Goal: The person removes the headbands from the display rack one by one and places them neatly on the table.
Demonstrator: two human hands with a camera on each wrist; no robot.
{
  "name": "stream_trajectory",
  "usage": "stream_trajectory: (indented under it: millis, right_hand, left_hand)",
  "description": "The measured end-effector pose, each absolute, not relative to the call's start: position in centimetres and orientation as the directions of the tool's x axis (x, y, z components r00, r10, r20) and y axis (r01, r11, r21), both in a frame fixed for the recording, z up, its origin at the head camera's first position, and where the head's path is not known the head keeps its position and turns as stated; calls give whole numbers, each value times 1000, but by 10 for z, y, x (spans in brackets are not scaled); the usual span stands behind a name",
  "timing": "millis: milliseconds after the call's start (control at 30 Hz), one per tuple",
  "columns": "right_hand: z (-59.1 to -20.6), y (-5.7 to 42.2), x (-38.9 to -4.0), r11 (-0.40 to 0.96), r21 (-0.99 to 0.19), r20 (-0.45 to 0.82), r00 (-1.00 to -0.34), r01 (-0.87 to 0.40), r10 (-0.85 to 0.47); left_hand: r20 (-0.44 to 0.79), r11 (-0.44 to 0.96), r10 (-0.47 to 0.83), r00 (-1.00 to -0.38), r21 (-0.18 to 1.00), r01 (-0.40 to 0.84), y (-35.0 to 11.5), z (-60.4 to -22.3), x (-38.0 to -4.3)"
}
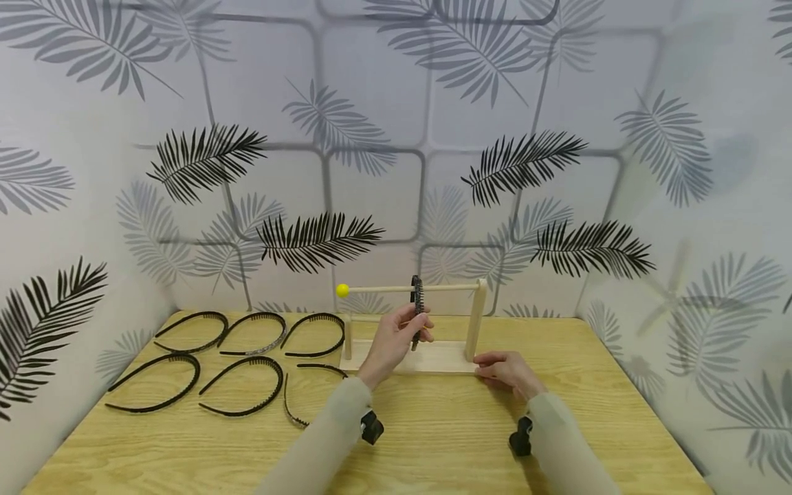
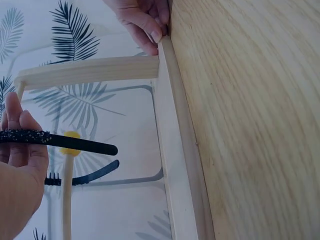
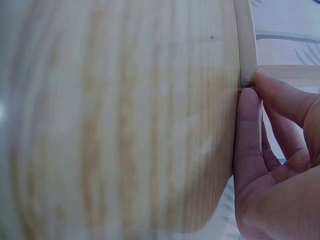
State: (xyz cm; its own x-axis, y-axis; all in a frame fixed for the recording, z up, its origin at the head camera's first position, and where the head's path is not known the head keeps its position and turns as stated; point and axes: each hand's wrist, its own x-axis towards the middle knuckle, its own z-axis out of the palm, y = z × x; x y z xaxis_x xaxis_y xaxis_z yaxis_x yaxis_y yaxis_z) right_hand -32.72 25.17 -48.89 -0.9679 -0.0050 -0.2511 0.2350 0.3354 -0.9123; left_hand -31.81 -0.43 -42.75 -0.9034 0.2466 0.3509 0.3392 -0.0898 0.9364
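Observation:
My left hand [image 1: 396, 337] holds a black headband [image 1: 417, 302] with small teeth and a speckled outer face. Its curved top stands above the rod [image 1: 377, 289] of a wooden stand, and its two arms pass on either side of the rod in the left wrist view. A yellow ball [image 1: 343, 291] caps the rod's left end. My right hand [image 1: 509, 371] grips the right end of the stand's base [image 1: 427, 357], thumb and forefinger at the corner in the right wrist view.
Several headbands [image 1: 281, 377] lie in two rows on the wood-grain table [image 1: 445, 440], left of the stand. My left forearm partly covers the nearest one. An upright post [image 1: 476, 320] supports the rod's right end. Behind is a leaf-patterned wall covering [image 1: 383, 199].

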Motion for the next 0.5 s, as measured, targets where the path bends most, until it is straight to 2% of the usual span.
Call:
stream_trajectory:
  millis: [500]
  right_hand:
    - [-490,252,-327,342,-913,-237,-972,220,-7]
  left_hand:
    - [343,-120,191,-920,938,325,-45,-428,-317]
